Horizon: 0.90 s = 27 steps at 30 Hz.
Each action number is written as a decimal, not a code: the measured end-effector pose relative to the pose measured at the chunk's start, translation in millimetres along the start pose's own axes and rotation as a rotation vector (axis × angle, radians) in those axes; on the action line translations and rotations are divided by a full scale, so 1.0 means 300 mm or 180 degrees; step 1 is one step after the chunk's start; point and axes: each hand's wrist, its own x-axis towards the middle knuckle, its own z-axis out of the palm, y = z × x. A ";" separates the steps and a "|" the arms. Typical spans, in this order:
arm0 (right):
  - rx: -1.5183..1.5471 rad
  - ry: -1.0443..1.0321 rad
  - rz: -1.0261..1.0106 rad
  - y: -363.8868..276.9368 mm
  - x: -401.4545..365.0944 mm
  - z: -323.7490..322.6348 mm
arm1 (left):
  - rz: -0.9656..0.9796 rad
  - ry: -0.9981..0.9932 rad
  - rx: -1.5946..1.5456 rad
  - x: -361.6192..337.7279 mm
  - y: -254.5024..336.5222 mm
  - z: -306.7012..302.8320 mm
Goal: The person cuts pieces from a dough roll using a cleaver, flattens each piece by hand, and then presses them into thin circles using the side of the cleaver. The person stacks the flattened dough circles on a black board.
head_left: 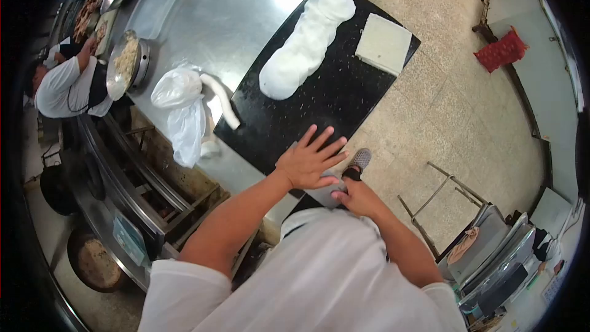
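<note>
- The left hand (309,163) lies open, fingers spread, palm down on the near end of the black slab (332,98); it grasps nothing.
- The right hand (356,197) sits just beside it, closer to the body, at the slab's edge. I cannot tell whether it is clenched or loose.
- A grey piece (322,192) shows between the two hands, partly under the left palm; what it is cannot be told.
- Beyond the left fingertips, well apart, a long dough (307,43) lies on the slab, with a white square (384,43) to its right.
- Left of the left hand, a dough rope (221,99) crosses the slab's edge beside a bag (181,110) on the steel bench (233,18).
- Farther left stand a pan (126,61) and a tray (157,3); a co-worker (64,86) works there.
- Likely risks: the slab's near end seems to reach past the bench over the floor (442,117), so weight on the left palm could tip or shift it; the grey piece might slide off onto the shoe (361,158) below.
</note>
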 end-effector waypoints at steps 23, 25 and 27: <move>-0.0887 0.0411 0.0547 -0.212 0.167 -0.272 | 0.0765 0.0172 0.0269 0.222 -0.233 -0.070; -0.0891 0.0401 0.0701 -0.208 0.132 -0.238 | 0.0643 0.0116 0.0275 0.250 -0.231 -0.102; -0.0579 0.0275 0.0520 -0.129 0.044 -0.130 | 0.0535 0.0334 0.0221 0.162 -0.133 -0.051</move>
